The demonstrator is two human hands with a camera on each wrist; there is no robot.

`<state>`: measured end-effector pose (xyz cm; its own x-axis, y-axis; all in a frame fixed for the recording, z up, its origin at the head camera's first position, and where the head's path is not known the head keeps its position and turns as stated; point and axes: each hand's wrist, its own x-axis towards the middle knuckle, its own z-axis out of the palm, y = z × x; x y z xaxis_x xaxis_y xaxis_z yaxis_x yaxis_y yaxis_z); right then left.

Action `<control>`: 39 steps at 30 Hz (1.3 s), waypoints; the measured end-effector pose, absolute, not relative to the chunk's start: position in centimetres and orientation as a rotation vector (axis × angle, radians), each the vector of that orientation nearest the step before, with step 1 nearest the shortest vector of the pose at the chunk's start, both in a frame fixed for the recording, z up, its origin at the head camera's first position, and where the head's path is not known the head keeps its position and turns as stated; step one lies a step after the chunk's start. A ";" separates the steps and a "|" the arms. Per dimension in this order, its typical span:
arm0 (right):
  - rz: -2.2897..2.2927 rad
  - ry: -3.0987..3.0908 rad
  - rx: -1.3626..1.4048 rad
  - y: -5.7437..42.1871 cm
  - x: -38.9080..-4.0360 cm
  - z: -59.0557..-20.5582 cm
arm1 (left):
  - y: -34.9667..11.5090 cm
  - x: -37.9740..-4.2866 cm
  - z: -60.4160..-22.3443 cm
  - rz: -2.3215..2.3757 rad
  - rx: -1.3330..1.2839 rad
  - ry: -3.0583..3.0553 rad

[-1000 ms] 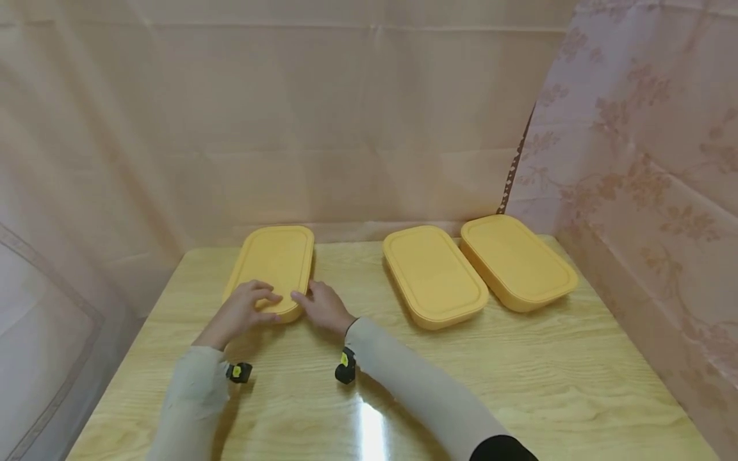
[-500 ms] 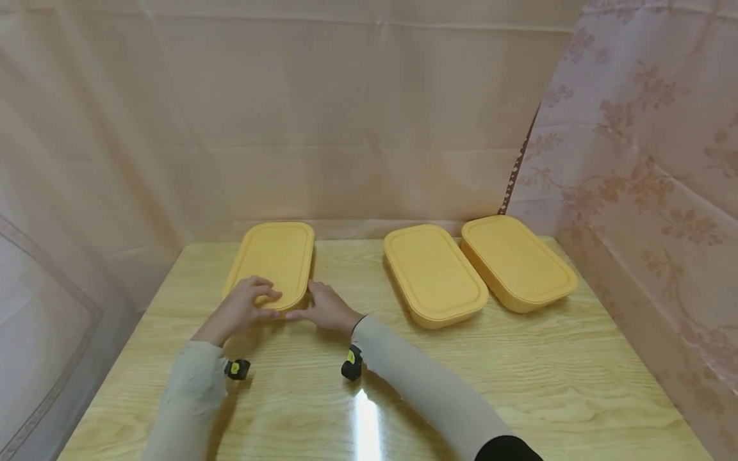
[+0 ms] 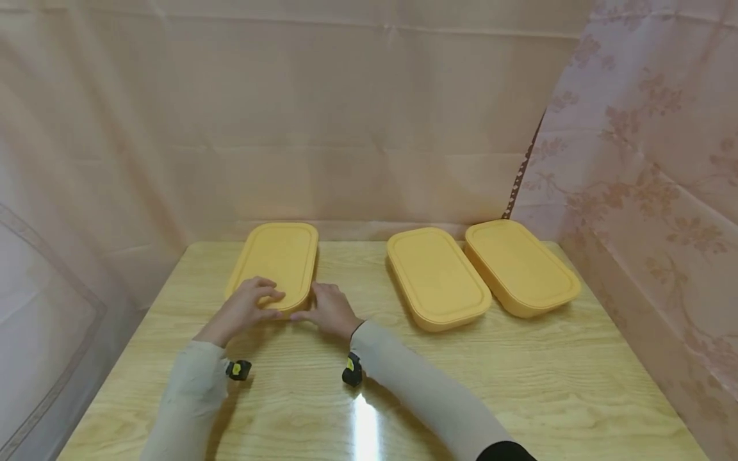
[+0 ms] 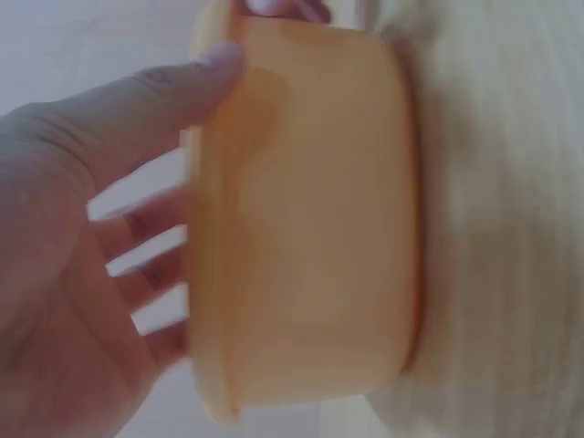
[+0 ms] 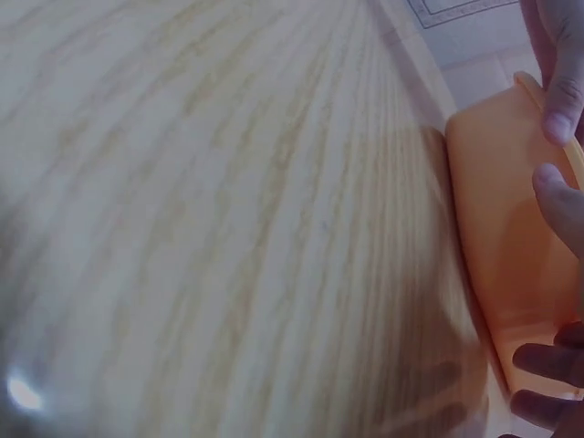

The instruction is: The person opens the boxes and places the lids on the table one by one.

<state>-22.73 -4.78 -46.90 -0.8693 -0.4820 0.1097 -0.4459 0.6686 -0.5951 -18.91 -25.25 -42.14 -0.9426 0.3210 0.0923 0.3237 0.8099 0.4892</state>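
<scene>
The yellow box sits at the far left of the bench, its short near end between a person's two hands. The left hand grips that end, the thumb pressed at the rim and the other fingers spread over the lid. The right hand holds the near right corner, thumb on the end wall and fingers along the long side; how firmly they press cannot be told.

From its smooth, moulded look the box seems to be plastic: probably light, stiff in the walls, a little slick, and unlikely to break. Its contents are hidden, so the weight is a guess. The lid's overhanging lip looks like a handy catch for thumbs, but a lift by the lip alone might pull the lid away; low on the two long walls, near the middle, looks the steadier hold.

Beyond the right hand, well apart, lies a second box, turned at a slant, with a third box just beside it; whether those two touch is unclear. Both are lidded and look alike in make. Behind everything hangs a plain beige curtain, with a flowered cloth to the right.
</scene>
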 end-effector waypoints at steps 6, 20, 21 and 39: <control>-0.982 2.821 -0.760 -4.5 -22.2 -46.7 | -24.4 -18.1 -41.2 -0.677 -0.527 -3.012; -0.813 2.989 -0.727 -4.9 -21.7 -47.1 | -22.1 -17.4 -41.7 -0.415 -0.592 -2.853; -0.812 2.995 -0.734 -5.0 -21.8 -47.1 | -21.9 -17.4 -41.7 -0.393 -0.586 -2.839; -0.900 2.965 -0.727 -5.2 -21.7 -47.5 | -21.1 -17.3 -41.8 -0.163 -0.642 -2.710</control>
<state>-21.72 -5.24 -47.47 -0.8950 -0.4136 0.1672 -0.4368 0.7361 -0.5171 -17.27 -21.14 -41.79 -0.8360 0.4136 0.3607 0.4538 0.8906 0.0306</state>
